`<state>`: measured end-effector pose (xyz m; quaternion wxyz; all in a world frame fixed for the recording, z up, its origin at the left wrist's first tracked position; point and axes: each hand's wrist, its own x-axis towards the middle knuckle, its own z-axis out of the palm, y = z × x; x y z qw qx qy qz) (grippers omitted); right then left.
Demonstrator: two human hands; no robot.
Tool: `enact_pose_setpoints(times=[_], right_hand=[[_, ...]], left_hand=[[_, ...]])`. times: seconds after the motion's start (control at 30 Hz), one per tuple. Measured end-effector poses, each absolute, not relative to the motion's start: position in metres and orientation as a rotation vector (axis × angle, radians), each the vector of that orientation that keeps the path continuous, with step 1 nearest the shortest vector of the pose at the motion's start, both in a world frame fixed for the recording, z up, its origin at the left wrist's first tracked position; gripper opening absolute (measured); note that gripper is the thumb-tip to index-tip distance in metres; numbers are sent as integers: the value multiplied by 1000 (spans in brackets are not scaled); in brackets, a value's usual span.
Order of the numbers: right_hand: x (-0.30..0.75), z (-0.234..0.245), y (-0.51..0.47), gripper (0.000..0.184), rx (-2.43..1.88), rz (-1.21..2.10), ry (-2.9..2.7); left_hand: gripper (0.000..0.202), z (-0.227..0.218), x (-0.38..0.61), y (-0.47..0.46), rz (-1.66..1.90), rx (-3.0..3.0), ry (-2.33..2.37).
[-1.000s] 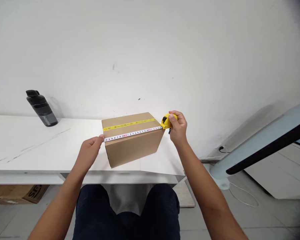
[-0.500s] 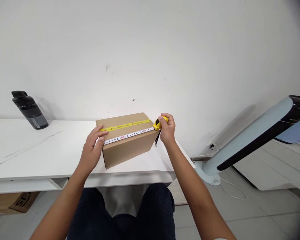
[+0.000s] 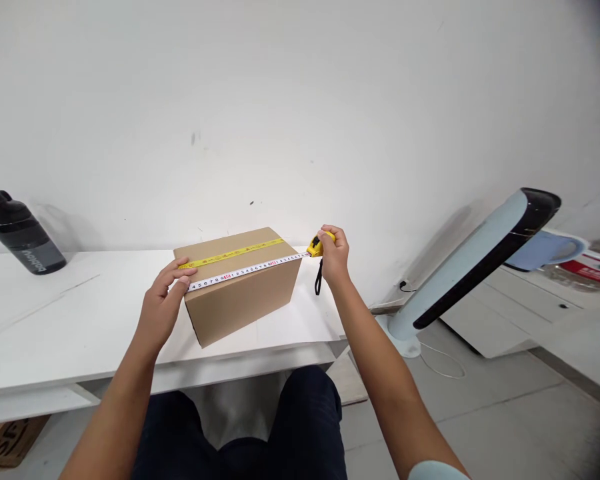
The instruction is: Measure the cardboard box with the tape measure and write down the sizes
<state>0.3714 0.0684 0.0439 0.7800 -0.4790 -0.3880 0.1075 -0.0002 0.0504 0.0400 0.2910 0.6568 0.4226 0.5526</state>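
A brown cardboard box (image 3: 245, 300) stands on the white table, with a strip of yellow tape (image 3: 235, 252) across its top. Along the top's front edge stretches the white, numbered blade (image 3: 245, 271) of a tape measure. At the left edge of the box my left hand (image 3: 163, 300) is closed on the blade's end, thumb and fingers holding it against the cardboard. My right hand (image 3: 335, 260) grips the yellow tape measure case (image 3: 315, 244), just beyond the box's right edge. A black wrist strap (image 3: 319, 279) dangles below the case.
A dark bottle (image 3: 25, 233) is on the table (image 3: 55, 320) at left. To the right, a pale blue tower-shaped appliance (image 3: 460, 267) rises from the floor. Beyond it, a white cabinet (image 3: 510, 313) holds several items. Under the table lies another cardboard box (image 3: 13, 440).
The view has turned a little to the right. My right hand has drawn the case off the box's right edge, and more blade is out. My left hand keeps its hold.
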Motion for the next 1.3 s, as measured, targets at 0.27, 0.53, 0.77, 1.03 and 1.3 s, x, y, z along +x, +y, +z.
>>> enact_pose_setpoints(times=[0.27,0.53,0.77,1.03,1.3], right_hand=[[364,40,68,20,-1031,96,-982],[363,37,70,16,-1102,144,-979],[356,44,67,17,-1136,164,-970],[346,57,70,24,-1104,222,-928],[328,62,70,21,-1145,184,-1095]], left_hand=[[50,36,-9,48,1344,1803,1049],[50,35,-29,44,1149,1976,910],[62,27,-33,49,1134,2144,949],[62,3,-21,65,1444,2299,945],[56,4,-18,61,1443,2246,983]])
